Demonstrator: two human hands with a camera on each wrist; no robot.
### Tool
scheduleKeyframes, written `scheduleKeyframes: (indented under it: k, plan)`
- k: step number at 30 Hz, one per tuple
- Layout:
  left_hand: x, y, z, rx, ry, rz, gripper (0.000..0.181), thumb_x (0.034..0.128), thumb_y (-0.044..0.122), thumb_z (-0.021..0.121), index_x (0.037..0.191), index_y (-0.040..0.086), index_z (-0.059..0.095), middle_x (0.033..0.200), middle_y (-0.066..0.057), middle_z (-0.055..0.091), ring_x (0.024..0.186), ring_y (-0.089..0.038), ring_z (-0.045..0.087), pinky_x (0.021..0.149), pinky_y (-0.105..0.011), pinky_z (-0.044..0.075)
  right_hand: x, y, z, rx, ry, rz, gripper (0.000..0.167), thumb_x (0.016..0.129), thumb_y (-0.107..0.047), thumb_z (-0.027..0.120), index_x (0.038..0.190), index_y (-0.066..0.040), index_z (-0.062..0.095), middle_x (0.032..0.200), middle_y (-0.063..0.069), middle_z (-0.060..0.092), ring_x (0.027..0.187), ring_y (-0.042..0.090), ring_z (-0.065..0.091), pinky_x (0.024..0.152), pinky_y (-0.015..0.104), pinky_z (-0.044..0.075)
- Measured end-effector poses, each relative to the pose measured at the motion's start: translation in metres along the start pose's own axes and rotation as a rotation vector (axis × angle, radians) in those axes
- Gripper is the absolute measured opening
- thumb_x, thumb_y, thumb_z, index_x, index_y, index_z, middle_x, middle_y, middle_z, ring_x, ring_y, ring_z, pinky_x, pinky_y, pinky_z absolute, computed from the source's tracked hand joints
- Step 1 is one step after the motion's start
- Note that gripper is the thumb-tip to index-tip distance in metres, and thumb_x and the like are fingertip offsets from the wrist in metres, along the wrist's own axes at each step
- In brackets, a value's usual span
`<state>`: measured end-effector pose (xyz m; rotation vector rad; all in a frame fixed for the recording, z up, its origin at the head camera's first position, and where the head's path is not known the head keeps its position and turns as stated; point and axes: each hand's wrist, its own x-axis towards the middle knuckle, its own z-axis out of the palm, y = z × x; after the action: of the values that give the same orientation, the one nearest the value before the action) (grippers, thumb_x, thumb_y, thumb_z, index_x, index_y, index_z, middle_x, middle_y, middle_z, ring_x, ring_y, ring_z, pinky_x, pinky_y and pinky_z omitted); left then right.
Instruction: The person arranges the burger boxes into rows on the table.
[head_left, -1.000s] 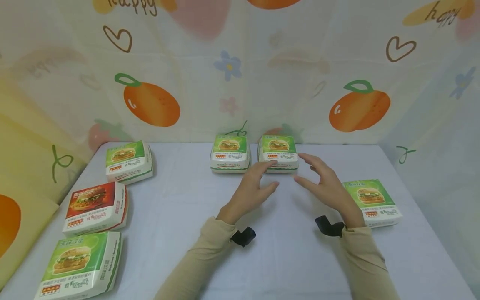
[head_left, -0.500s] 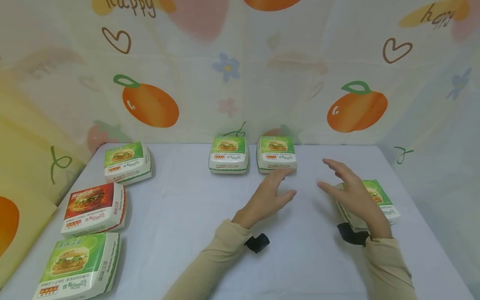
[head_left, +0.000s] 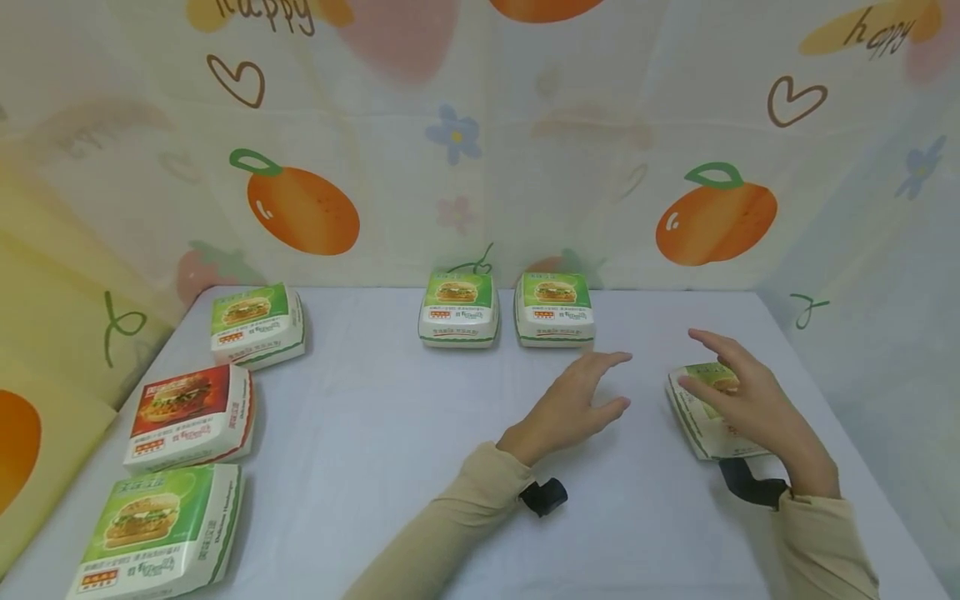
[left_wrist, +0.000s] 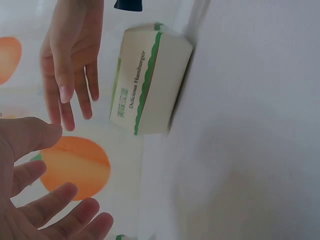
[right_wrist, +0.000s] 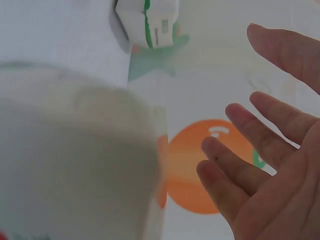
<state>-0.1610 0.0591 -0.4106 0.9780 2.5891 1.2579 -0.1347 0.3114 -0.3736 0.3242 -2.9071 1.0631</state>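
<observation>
Below right hand (head_left: 761,414): green-and-white box (head_left: 712,430); fingers spread, released.
Left hand (head_left: 566,408): released, fingers parted.
Box side (left_wrist: 143,82): reads "Delicious Hamburger".

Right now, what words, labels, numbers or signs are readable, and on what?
"Delicious Hamburger": sides of the rightmost green box, front-left green box and red box.
"happy": backdrop, upper right; upper left too, top cut off.
Other box print, Chinese characters included: too small or blurred.

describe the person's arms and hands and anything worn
The left sleeve and right sleeve are plain beige, creased, ending near the wrists. A curved black fitting shows at the end of each. The left hand and right hand wear no gloves.
</observation>
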Motion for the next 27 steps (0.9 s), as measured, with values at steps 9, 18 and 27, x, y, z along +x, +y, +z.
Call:
scheduleKeyframes:
  k: [9, 18, 27]
  plan:
    - [0.005, 0.006, 0.016, 0.006, -0.044, 0.008, 0.057, 0.0979, 0.026, 0.063, 0.150, 0.019, 0.041, 0.148, 0.000, 0.049, 0.139, -0.012, 0.046, 0.114, -0.025, 0.040, -0.015, 0.020, -0.017, -0.022, -0.010, 0.121, 0.076, 0.094, -0.032, 0.069, 0.156, -0.014, 0.030, 0.157, 0.028, 0.029, 0.136, 0.055, 0.029, 0.096, 0.080, 0.029]
    - [0.011, 0.012, 0.031, -0.009, -0.109, -0.009, 0.057, 0.0985, 0.029, 0.062, 0.150, 0.022, 0.040, 0.149, 0.003, 0.048, 0.136, -0.009, 0.047, 0.111, -0.022, 0.041, -0.026, 0.042, -0.031, -0.048, 0.007, 0.181, 0.075, 0.096, -0.033, 0.065, 0.156, -0.009, 0.028, 0.156, 0.034, 0.025, 0.132, 0.063, 0.028, 0.096, 0.081, 0.028]
    - [0.017, 0.016, 0.050, -0.029, -0.156, -0.050, 0.062, 0.0979, 0.034, 0.062, 0.153, 0.025, 0.035, 0.152, 0.003, 0.045, 0.129, -0.008, 0.052, 0.105, -0.018, 0.043, -0.031, 0.063, -0.034, -0.022, -0.023, 0.176, 0.074, 0.097, -0.027, 0.064, 0.156, -0.004, 0.024, 0.156, 0.036, 0.022, 0.133, 0.063, 0.025, 0.097, 0.080, 0.027]
